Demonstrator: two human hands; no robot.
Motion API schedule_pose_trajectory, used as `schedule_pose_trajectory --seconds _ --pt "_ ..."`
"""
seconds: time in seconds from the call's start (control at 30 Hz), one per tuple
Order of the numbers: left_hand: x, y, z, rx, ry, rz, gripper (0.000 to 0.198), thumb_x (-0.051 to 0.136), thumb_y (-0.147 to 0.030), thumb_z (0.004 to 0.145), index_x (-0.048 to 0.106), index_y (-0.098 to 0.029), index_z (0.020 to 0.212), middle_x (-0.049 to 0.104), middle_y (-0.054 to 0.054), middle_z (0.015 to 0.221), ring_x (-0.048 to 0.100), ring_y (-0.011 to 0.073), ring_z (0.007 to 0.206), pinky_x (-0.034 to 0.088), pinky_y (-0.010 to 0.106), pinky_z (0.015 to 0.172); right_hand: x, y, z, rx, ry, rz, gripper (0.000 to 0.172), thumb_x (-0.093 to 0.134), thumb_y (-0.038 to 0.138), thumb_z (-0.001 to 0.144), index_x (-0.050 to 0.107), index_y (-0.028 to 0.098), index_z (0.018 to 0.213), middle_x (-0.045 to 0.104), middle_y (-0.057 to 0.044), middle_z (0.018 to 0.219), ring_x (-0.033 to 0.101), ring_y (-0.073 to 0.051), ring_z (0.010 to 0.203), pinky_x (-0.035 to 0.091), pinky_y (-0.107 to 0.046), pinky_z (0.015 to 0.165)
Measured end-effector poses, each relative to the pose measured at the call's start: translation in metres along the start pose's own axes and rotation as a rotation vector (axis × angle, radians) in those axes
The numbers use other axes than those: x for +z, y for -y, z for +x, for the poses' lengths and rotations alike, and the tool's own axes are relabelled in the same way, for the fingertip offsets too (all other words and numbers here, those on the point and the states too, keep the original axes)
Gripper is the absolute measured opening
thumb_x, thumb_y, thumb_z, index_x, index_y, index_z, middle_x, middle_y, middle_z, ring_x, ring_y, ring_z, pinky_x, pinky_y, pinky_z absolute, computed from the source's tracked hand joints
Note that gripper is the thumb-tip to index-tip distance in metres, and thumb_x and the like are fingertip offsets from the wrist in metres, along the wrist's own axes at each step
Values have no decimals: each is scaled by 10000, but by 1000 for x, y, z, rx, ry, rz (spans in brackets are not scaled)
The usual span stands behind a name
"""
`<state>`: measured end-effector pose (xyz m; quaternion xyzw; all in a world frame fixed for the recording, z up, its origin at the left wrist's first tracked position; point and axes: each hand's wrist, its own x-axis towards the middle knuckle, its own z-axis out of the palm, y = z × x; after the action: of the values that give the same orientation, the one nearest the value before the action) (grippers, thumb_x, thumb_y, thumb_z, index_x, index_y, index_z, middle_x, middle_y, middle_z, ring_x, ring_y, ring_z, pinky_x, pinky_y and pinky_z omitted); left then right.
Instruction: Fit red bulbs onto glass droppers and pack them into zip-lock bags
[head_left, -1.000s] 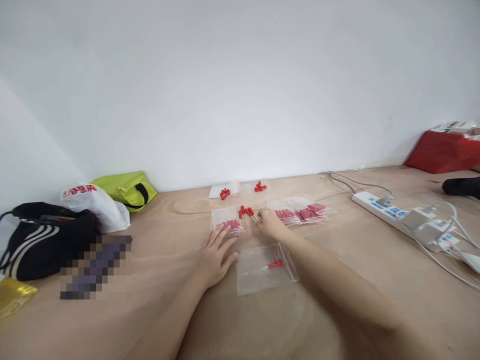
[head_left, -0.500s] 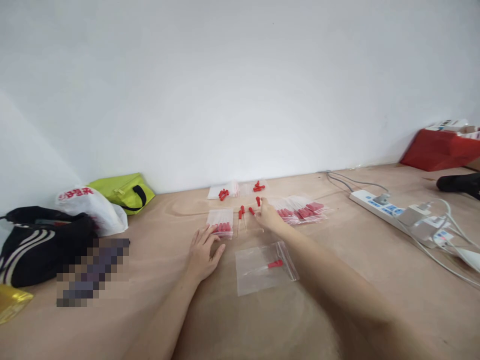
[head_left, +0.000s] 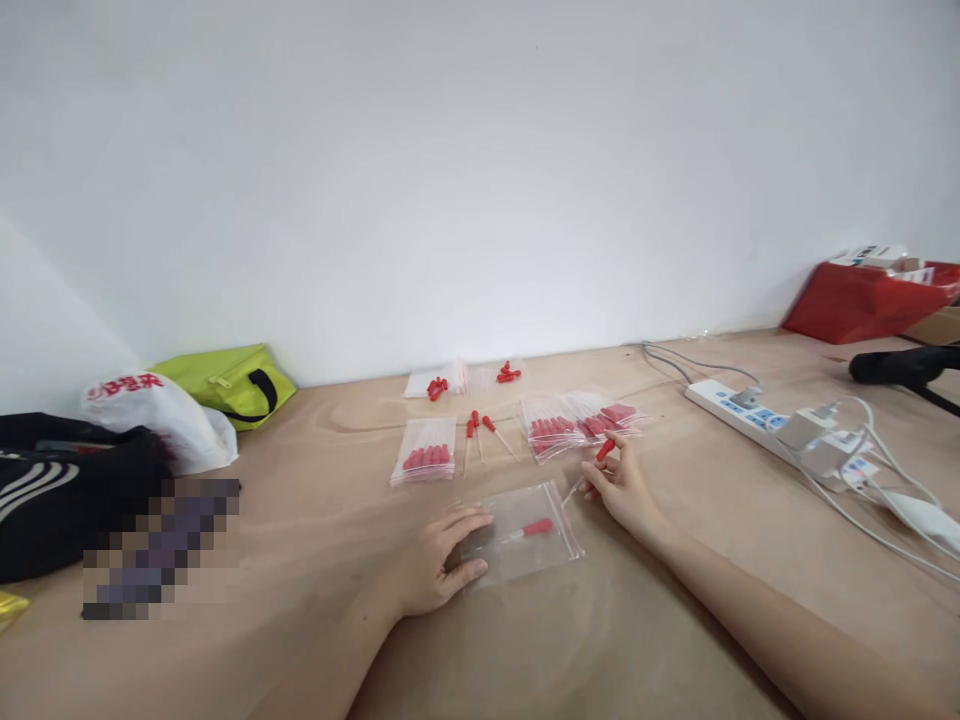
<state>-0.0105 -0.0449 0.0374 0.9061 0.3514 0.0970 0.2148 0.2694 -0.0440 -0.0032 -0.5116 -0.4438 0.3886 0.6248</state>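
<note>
A clear zip bag lies flat in front of me with one red-bulbed dropper inside. My left hand rests at the bag's left edge, thumb and fingers apart, fingertips touching the plastic. Pinched in my right hand is another dropper; its thin clear tube slants down toward the bag's zip end. Beyond the bag, several loose droppers lie with their bulbs away from me. A stack of filled bags sits to their left, and more filled bags overlap to their right.
Near the wall are two bags with red bulbs. A white power strip with chargers and cables lies at right, a red bag behind it. At left are a green bag, a white plastic bag and a black bag.
My right hand has picked a dropper from the loose group and brought it nearer, to the right of the zip bag. My left hand has moved from the filled stack onto the zip bag's edge.
</note>
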Motion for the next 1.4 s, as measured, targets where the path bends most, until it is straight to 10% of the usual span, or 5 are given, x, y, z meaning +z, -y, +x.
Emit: schedule_pose_trajectory --seconds 0.3,0.73,1.03,1.17,1.4 --pt "-4 -5 0 -79 17 -32 466 467 -380 817 397 -246 1258 441 61 1306 377 240 1209 322 434 1001 18 0 -14 143 73 227 534 594 564 642 331 242 977 573 43 679 584 -120 540 498 -296 553" --pt "-2 -4 1 -80 18 -25 498 491 -390 801 389 -240 1265 434 62 1311 365 247 1214 309 438 1005 18 -3 -16 169 343 -182 286 669 391 600 560 161 731 588 10 627 465 -78 464 380 -205 426" --pt "1 1 3 4 -19 -35 440 496 -387 805 453 -250 1221 470 53 1281 397 229 1194 308 422 1011 20 14 -4 -141 324 -550 199 463 259 743 617 164 660 605 -6 602 510 -115 537 374 -216 501" --pt "4 3 3 47 -26 -29 393 491 -377 816 495 -261 1191 471 42 1283 402 223 1193 312 417 1011 47 33 22 -317 270 -778 151 454 163 740 605 173 739 625 -23 691 553 -133 621 406 -235 595" --pt "3 10 0 82 -15 -22 370 445 -373 849 497 -255 1196 472 53 1283 406 215 1195 266 439 1038 126 29 63 -58 308 -1121 242 439 79 752 573 61 953 607 -209 960 587 -250 880 434 -319 705"
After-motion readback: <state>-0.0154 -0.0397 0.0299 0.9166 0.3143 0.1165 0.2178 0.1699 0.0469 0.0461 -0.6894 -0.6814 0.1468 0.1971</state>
